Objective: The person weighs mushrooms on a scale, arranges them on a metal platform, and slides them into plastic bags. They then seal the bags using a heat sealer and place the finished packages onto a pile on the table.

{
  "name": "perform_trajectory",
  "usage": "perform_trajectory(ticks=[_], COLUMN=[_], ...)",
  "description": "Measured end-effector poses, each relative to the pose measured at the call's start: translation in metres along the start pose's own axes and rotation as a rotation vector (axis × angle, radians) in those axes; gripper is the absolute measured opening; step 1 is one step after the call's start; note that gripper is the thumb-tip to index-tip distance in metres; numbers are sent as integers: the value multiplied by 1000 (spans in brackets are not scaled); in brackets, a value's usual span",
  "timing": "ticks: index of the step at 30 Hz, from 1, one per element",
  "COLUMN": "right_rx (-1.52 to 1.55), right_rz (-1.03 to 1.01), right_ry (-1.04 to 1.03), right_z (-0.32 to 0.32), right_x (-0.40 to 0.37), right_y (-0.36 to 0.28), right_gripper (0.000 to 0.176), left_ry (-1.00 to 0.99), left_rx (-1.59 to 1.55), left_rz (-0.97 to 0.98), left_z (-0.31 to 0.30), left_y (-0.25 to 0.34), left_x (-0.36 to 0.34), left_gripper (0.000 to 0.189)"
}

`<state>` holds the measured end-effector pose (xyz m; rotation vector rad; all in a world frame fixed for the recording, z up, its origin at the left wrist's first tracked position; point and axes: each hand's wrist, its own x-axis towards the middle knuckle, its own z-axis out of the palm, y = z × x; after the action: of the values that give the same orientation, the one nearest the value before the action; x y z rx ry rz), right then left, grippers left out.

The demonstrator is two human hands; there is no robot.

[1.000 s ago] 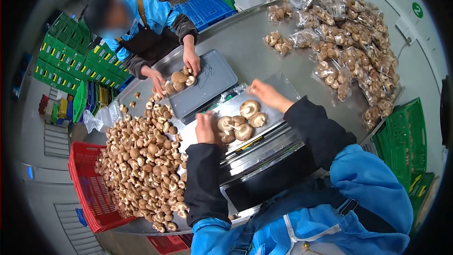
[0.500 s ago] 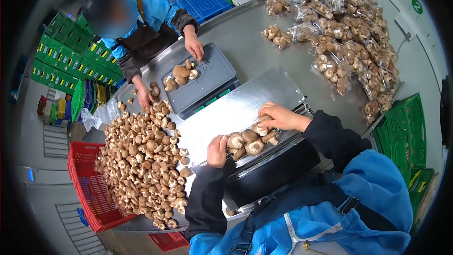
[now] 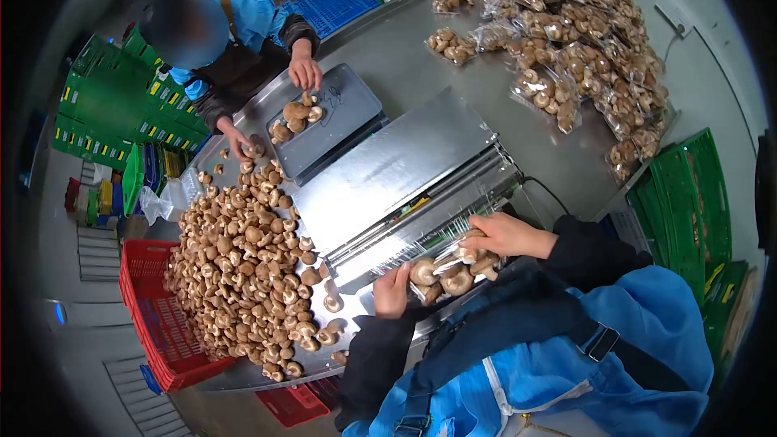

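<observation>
- steel table [image 3: 421, 57]: spans most of the view; everything below sits on it or against it
- loose mushroom heap [image 3: 243, 267]: big brown pile on the table's left part; spills up to the left edge of the wrapping machine; a few strays lie just beside the near corner
- bagged mushrooms [image 3: 583, 73]: clear bags piled along the far right of the table; well apart from both hands
- wrapping machine [image 3: 388, 170]: flat steel plate, tilted diagonally across the table centre; roller bars and clear film along its near edge
- green crate [image 3: 688, 202]: off the table's right edge; stands beside the person's right arm
- red crate [image 3: 154, 316]: below the table's left edge, under the heap side
- grey tray [image 3: 332, 125]: just behind the machine's far left side; a small cluster of mushrooms on its left end
- co-worker across the table: one hand [image 3: 305, 73] on the tray's far edge; the other [image 3: 236, 142] down at the top of the heap
- mushroom pack [image 3: 449, 271]: small batch of mushrooms in clear film; held at the machine's near edge, right in front of the person's chest, between both hands
- right hand [image 3: 506, 235]: fingers curled over the pack's right top; gripping it
- left hand [image 3: 392, 291]: fingers clenched on the pack's left end; thumb on top
</observation>
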<state>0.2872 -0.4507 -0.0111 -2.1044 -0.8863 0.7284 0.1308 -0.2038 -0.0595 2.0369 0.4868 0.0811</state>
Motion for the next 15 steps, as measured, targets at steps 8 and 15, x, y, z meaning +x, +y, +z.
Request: perform_trajectory(ticks=[8,15], right_rx=[247,1234], right_rz=[381,304], right_ry=[222,439], right_z=[47,43], right_x=[-23,-65], right_y=[63,55], right_gripper=[39,14], left_ry=[229,419], left_rx=[-21,-364], left_rz=[-129,-36], left_z=[37,35], left_y=[-43,-48], left_x=[-35,-49], left_gripper=[25,17])
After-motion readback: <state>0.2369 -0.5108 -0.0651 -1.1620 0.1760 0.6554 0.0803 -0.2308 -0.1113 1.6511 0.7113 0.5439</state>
